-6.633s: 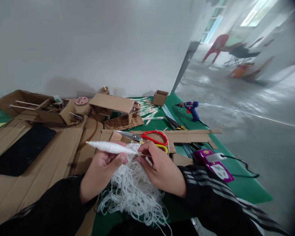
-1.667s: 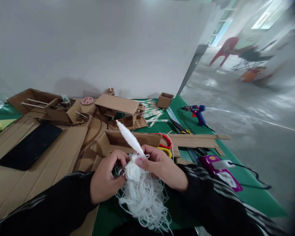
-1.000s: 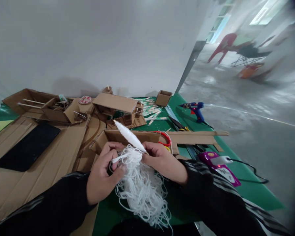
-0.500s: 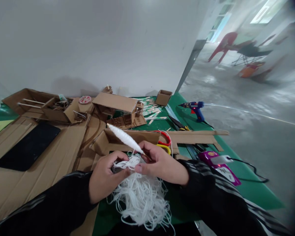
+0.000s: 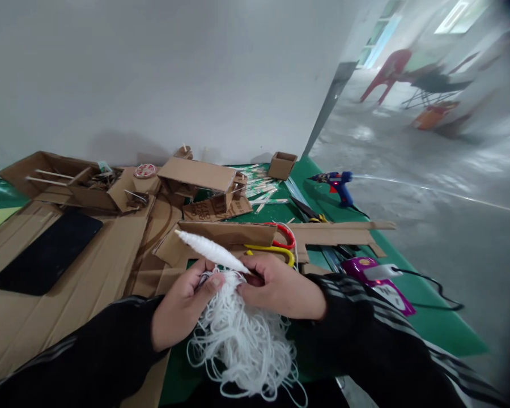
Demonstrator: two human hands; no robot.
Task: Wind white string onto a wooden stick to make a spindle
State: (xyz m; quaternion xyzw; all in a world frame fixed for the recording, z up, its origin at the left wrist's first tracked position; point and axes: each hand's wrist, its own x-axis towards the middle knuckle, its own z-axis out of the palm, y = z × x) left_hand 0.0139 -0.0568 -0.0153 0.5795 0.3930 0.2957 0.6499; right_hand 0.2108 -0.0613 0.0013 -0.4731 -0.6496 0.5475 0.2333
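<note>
A loose tangle of white yarn (image 5: 246, 345) hangs below my two hands at the table's near edge. My left hand (image 5: 185, 303) is closed on the upper strands at the tangle's left side. My right hand (image 5: 278, 286) grips the lower right end of a stick wound thickly with white yarn (image 5: 212, 249); its fingertips also touch the tangle. The wound stick tilts up to the left, its pale tip bare. Just beyond it lies an open cardboard tray (image 5: 229, 233), with red-and-yellow-handled scissors (image 5: 287, 241) by its right end.
Cardboard sheets with a black tablet (image 5: 46, 252) lie on the left. Behind stand cardboard boxes (image 5: 198, 173) and scattered wrapped sticks (image 5: 263, 187). To the right are a blue glue gun (image 5: 340, 184), black-handled pliers (image 5: 308, 211) and a purple power strip (image 5: 378, 283) with a cord.
The wound stick has dropped a little and lies flatter, its tip further left. My hands have shifted slightly on the yarn, and more of the yellow scissor handle shows.
</note>
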